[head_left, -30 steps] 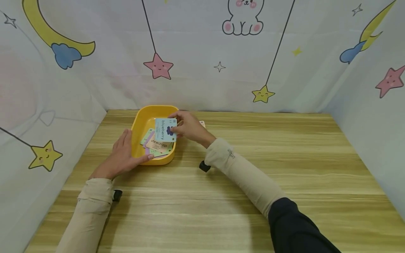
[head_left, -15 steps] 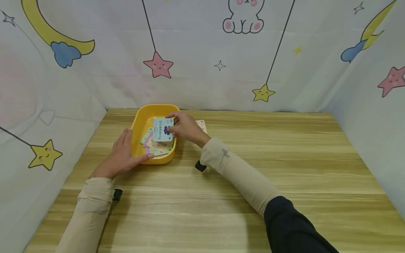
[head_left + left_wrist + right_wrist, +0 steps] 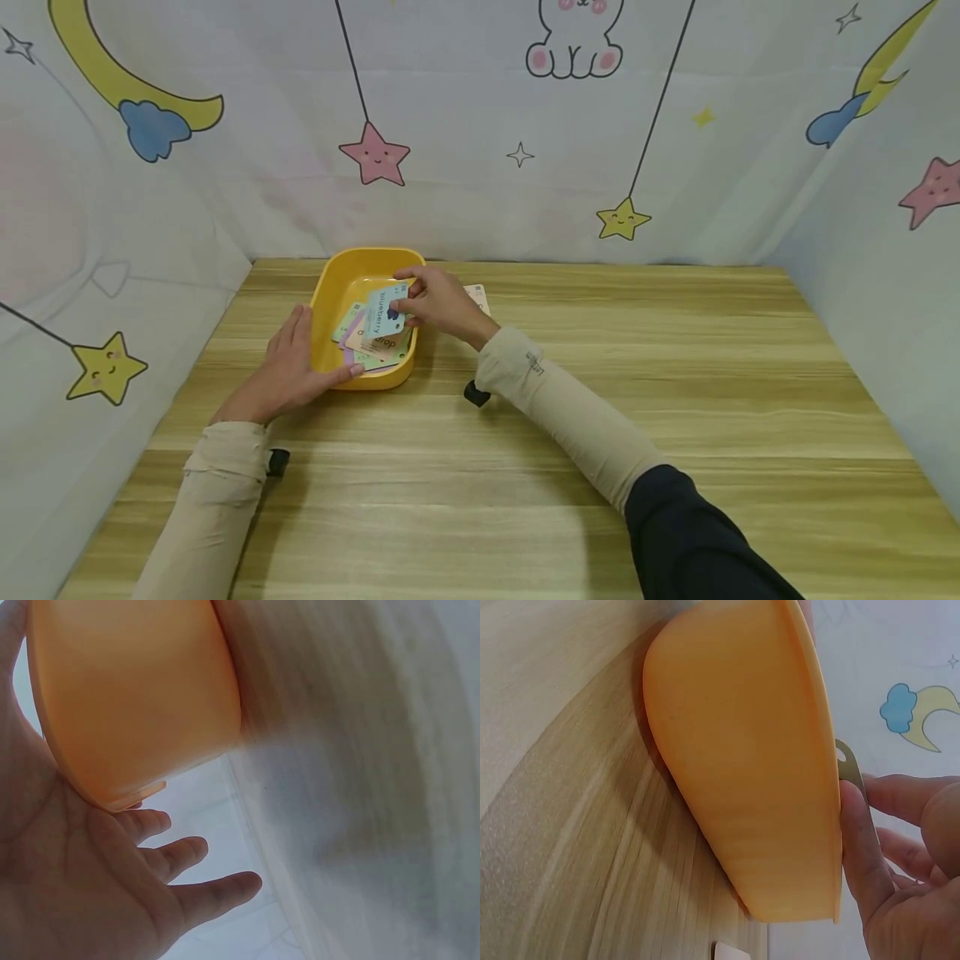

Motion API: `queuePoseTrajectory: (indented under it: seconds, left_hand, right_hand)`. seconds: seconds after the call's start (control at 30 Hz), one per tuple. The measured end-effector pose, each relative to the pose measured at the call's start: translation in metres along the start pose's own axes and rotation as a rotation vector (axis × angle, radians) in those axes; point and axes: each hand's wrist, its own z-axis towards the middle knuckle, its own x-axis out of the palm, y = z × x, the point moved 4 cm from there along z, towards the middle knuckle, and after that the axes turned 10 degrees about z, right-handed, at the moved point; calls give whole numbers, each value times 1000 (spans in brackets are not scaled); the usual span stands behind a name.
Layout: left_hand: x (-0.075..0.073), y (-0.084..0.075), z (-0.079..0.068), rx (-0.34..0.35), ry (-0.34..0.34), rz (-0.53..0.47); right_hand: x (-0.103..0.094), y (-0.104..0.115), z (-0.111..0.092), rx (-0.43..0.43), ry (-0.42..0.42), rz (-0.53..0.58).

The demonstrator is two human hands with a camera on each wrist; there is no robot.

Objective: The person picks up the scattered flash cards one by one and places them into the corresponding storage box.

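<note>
A light blue card printed "blueberry" [image 3: 381, 313] is pinched between the thumb and fingers of my right hand [image 3: 442, 304], held tilted over a yellow bin [image 3: 325, 360]. Beneath it in the bin lie several overlapping cards, among them a peach card [image 3: 360, 342] whose lettering is partly covered. My left hand [image 3: 281, 375] rests against the bin's left side, thumb over the near rim and fingers extended. In the left wrist view those fingers [image 3: 217, 894] are spread beside the bin wall. The right wrist view shows the card's holed corner [image 3: 846, 754] above the rim.
Another card [image 3: 477, 297] lies on the wooden table [image 3: 570, 375] just right of the bin, partly behind the right hand. A white printed curtain [image 3: 465, 208] rises along the table's back edge and both sides.
The right hand has shifted slightly left with the blueberry card, and the card has turned to a steeper tilt. More of the card on the table shows. The left hand stays put.
</note>
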Motion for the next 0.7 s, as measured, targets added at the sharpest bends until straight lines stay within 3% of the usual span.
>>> queuePoseTrajectory:
  seconds: [0.7]
  left_hand:
    - [1,0,-2,-30,36,-16]
  right_hand:
    - [-2,-4,-4,-37,14,67]
